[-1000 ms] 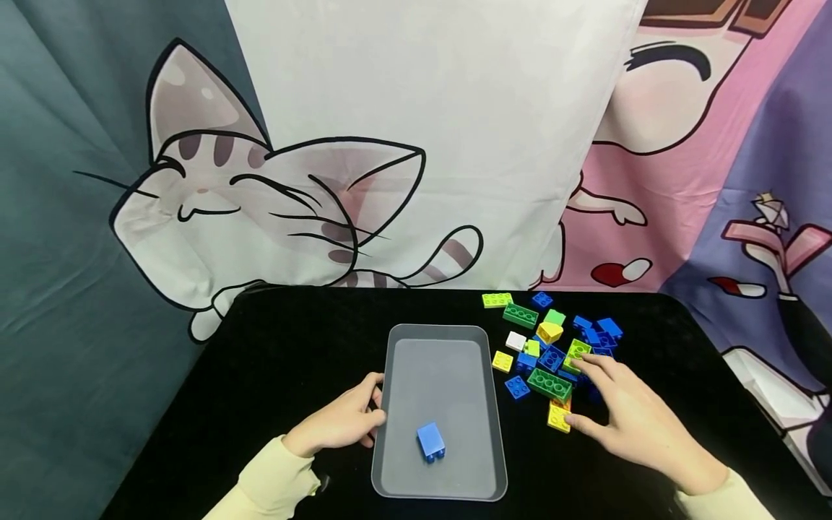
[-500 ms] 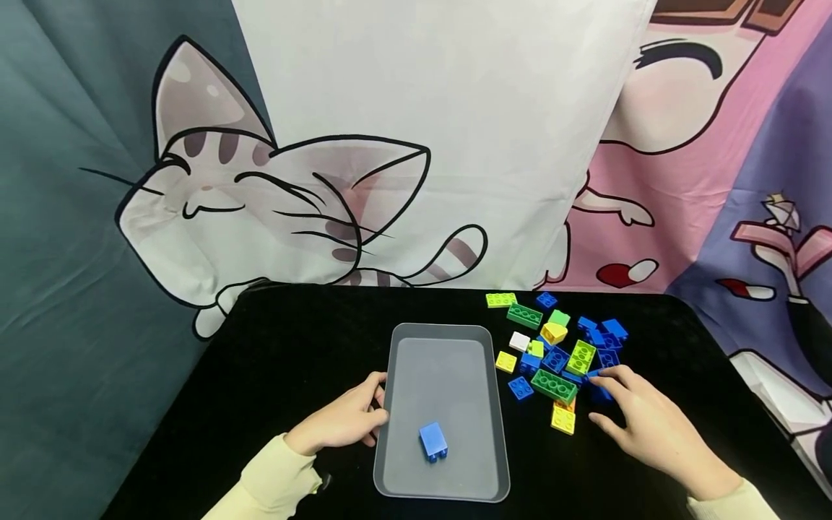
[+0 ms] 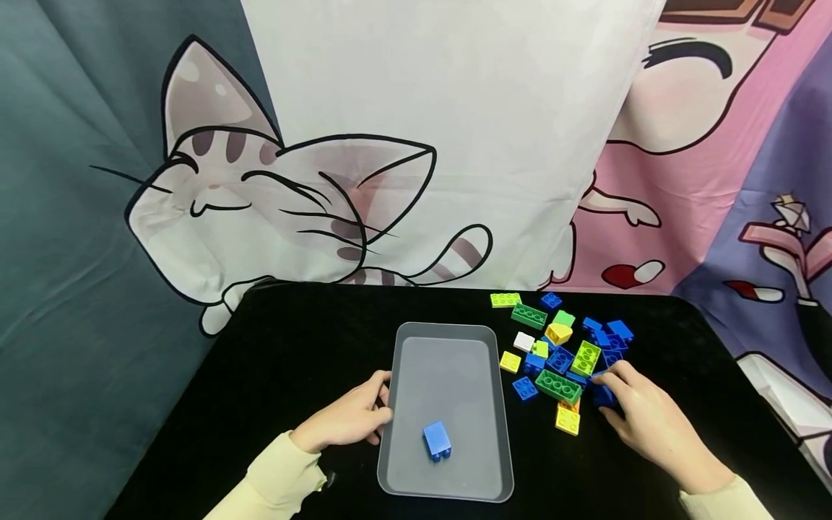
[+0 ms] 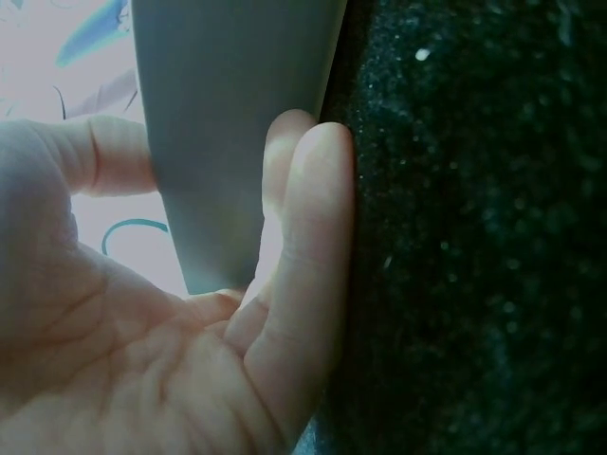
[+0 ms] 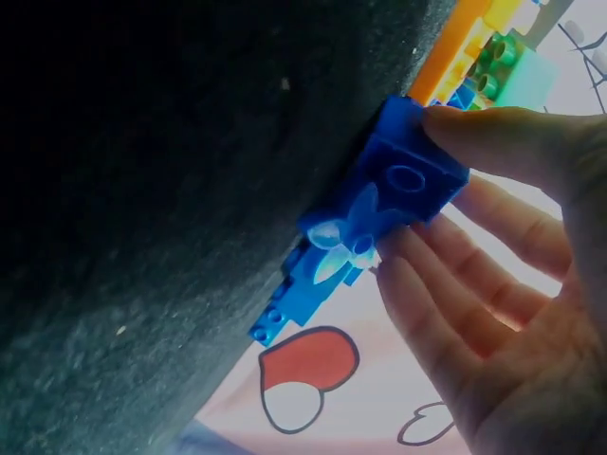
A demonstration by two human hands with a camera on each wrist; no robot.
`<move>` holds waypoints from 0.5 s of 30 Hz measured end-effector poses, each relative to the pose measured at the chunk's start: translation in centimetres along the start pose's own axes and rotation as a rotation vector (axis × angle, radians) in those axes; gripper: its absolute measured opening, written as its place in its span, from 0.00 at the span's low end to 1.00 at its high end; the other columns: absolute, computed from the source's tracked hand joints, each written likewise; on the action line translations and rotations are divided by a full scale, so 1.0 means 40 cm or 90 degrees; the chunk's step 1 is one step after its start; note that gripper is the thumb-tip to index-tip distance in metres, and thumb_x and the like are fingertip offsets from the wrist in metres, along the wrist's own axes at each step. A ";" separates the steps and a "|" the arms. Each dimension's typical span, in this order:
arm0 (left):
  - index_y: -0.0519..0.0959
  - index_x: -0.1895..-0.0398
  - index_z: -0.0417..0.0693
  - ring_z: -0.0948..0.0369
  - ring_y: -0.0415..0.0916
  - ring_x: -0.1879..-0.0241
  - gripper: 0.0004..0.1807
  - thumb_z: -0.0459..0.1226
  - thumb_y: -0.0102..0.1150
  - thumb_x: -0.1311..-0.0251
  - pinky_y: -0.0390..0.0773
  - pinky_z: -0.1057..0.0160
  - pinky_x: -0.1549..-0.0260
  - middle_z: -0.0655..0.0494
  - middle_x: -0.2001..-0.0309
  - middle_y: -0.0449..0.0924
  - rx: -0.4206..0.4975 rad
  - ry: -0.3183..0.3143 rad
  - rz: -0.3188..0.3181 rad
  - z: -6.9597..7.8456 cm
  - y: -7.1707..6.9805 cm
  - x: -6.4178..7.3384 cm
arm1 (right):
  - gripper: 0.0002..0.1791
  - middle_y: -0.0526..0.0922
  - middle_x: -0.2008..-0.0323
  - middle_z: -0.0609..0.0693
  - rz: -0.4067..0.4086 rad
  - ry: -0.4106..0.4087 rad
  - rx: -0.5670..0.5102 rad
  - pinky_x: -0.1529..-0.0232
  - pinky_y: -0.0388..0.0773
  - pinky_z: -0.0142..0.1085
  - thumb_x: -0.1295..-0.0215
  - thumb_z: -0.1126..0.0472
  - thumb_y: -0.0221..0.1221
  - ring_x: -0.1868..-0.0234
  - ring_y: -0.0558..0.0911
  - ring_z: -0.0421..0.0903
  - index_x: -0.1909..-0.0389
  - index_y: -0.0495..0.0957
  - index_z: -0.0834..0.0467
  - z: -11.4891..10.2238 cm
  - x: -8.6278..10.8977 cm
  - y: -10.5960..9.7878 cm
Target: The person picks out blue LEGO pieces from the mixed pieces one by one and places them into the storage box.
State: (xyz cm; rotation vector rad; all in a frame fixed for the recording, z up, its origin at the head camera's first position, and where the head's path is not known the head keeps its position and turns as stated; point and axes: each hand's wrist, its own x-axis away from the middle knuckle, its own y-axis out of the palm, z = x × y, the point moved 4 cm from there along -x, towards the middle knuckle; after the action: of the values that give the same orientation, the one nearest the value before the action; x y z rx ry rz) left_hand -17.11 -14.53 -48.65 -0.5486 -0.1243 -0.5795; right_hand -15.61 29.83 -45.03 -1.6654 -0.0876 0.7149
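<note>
A grey tray (image 3: pixel 448 375) lies on the black table with one blue brick (image 3: pixel 437 440) inside, towards its near end. My left hand (image 3: pixel 347 413) holds the tray's left side, the thumb at the rim and the fingers against the lower wall, as the left wrist view shows. At the near right of a brick pile, my right hand (image 3: pixel 656 426) pinches another blue brick (image 5: pixel 408 166) between thumb and fingers. Further blue bricks (image 5: pixel 303 294) lie right behind it in the right wrist view. In the head view the hand partly hides the pinched brick.
Loose bricks lie right of the tray: a long green one (image 3: pixel 559 387), a lime one (image 3: pixel 586 358), a white one (image 3: pixel 523 341), a yellow one (image 3: pixel 568 420) and several blue ones. A printed cloth (image 3: pixel 455 108) hangs behind the black table (image 3: pixel 292 347).
My right hand has moved from the lime and yellow bricks to the blue brick at the pile's near right, and its thumb and fingers have closed on it. The left hand stays at the tray.
</note>
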 end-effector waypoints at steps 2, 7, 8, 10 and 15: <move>0.57 0.23 0.40 0.60 0.82 0.70 0.37 0.35 0.53 0.37 0.86 0.61 0.75 0.50 0.55 0.75 -0.001 0.003 0.001 0.000 0.001 -0.001 | 0.27 0.78 0.61 0.49 0.003 0.005 -0.002 0.73 0.82 0.38 0.64 0.65 0.82 0.70 0.76 0.37 0.59 0.84 0.57 -0.001 -0.003 0.004; 0.57 0.24 0.40 0.60 0.81 0.70 0.37 0.34 0.53 0.37 0.86 0.61 0.75 0.51 0.56 0.74 -0.002 0.008 0.003 0.001 0.003 0.000 | 0.24 0.74 0.63 0.48 0.004 0.006 -0.011 0.76 0.79 0.34 0.65 0.67 0.82 0.73 0.73 0.35 0.63 0.84 0.55 -0.007 -0.007 0.012; 0.57 0.24 0.40 0.60 0.81 0.70 0.37 0.34 0.53 0.37 0.86 0.61 0.76 0.51 0.56 0.74 -0.002 0.008 0.003 0.002 0.003 0.000 | 0.24 0.74 0.64 0.47 0.006 0.003 -0.012 0.77 0.78 0.33 0.65 0.67 0.82 0.73 0.72 0.34 0.64 0.83 0.55 -0.010 -0.007 0.012; 0.58 0.24 0.40 0.60 0.81 0.71 0.36 0.34 0.53 0.37 0.86 0.62 0.76 0.51 0.56 0.74 -0.002 0.008 0.004 0.003 0.004 0.001 | 0.24 0.73 0.65 0.46 0.007 0.000 -0.015 0.78 0.77 0.31 0.66 0.68 0.82 0.74 0.70 0.33 0.65 0.83 0.55 -0.016 -0.005 0.012; 0.58 0.25 0.40 0.60 0.81 0.71 0.36 0.34 0.53 0.37 0.86 0.62 0.76 0.51 0.56 0.74 -0.004 0.006 0.009 0.005 0.002 0.004 | 0.24 0.74 0.66 0.44 -0.006 0.013 -0.009 0.78 0.75 0.30 0.66 0.66 0.82 0.75 0.67 0.32 0.64 0.84 0.55 -0.030 -0.009 -0.001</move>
State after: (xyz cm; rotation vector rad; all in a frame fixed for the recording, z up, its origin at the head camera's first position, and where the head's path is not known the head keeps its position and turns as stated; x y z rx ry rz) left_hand -16.90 -14.45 -48.50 -0.5529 -0.1094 -0.5695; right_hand -15.29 28.62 -44.80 -1.6853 -0.0861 0.6906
